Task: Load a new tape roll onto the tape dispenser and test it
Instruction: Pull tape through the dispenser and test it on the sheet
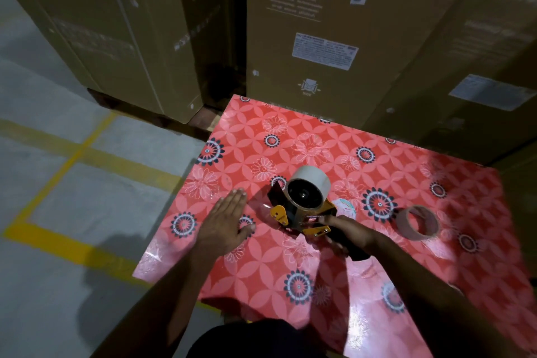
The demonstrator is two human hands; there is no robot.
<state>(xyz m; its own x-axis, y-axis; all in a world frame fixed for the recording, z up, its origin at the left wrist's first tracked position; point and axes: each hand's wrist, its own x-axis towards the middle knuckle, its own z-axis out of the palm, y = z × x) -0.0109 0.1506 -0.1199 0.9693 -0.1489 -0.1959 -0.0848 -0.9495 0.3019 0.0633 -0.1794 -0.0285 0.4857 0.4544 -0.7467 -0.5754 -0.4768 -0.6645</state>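
An orange and black tape dispenser (293, 216) rests on the red flowered table (319, 270), with a full pale tape roll (312, 183) mounted on its hub. My right hand (347, 231) is wrapped around the dispenser's black handle. My left hand (225, 219) lies flat on the table just left of the dispenser, fingers together and stretched out, holding nothing. An empty brown cardboard core (418, 225) lies on the table to the right of the dispenser.
Tall cardboard appliance boxes (319, 23) stand right behind the table and to its right. More boxes (116, 23) stand at the back left. Grey concrete floor with yellow lines (72, 154) lies to the left of the table edge.
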